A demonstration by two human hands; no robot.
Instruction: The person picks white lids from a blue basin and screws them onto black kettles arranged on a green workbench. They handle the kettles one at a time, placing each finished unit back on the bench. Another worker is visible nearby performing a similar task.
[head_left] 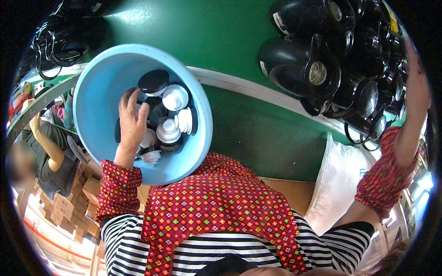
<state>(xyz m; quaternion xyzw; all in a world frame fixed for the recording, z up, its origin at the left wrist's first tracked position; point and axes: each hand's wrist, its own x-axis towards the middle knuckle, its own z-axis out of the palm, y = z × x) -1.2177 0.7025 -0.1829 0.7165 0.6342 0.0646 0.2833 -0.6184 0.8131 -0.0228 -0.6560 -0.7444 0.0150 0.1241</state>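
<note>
My left hand (132, 120) reaches down into a light blue plastic basin (87, 115), its fingers apart over a pile of lids. A glossy black round cap (153, 82) lies just beyond the fingertips. White screw stoppers (175, 97) with ribbed sides and dark tops lie beside and below it, some partly hidden by the hand. Far to the right, my right hand (418, 69) is raised beside a cluster of glossy black jugs (294, 64). It is smeared and sits at the picture's dark rim, so its fingers cannot be made out.
A green work surface (207, 27) with a pale edge strip stretches ahead. More black jugs (60, 46) with handles stand at the far left. A white sack (338, 177) leans at the right. Cardboard boxes (69, 207) are stacked at lower left, near another seated person (50, 152).
</note>
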